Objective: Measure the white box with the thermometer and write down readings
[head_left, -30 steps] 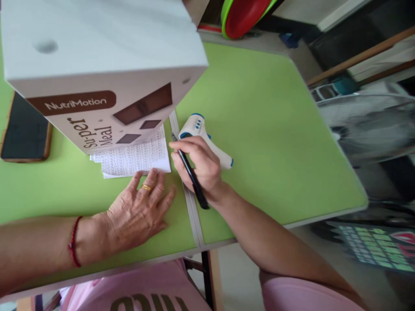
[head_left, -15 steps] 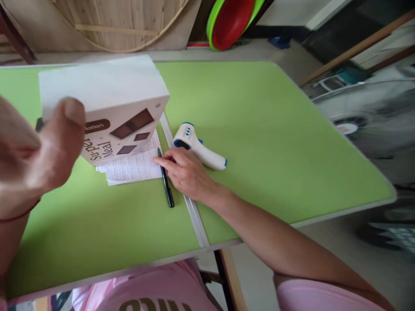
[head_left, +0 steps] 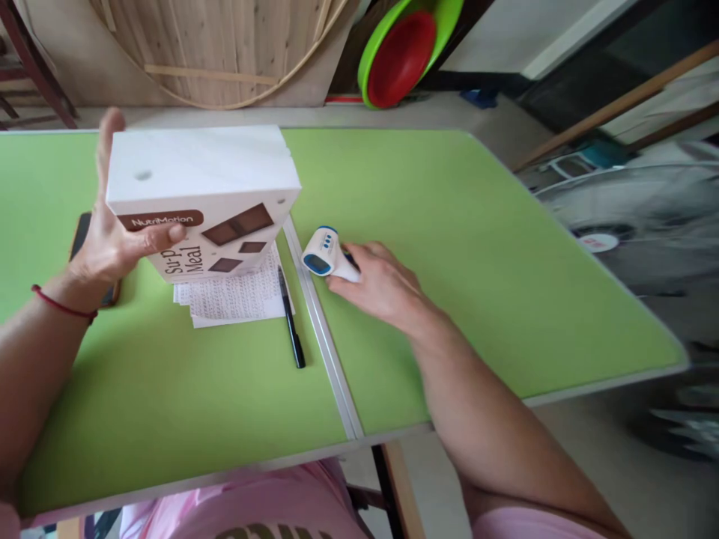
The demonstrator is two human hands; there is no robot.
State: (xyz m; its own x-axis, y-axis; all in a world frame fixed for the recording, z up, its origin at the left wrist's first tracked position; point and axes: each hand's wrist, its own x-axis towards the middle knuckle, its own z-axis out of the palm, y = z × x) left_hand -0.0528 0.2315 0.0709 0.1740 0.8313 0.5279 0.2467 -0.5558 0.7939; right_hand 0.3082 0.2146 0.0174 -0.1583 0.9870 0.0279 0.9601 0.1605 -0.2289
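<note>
At the left, one phone is partly hidden behind the left hand, which is spread wide around the left end of one box, with the thumb across the front; whether the box is actually gripped cannot be told. Below the box's front edge, written paper is seen, more than one sheet, though the exact number is hidden. One pen is laid partly over the paper's right edge and partly on the green surface. Right of the surface's metal seam, the handle of one thermometer is closed upon by the right hand. The step in hand is judged to be the grasping of box and thermometer; for the next move, a firm hold on both is called for.
</note>
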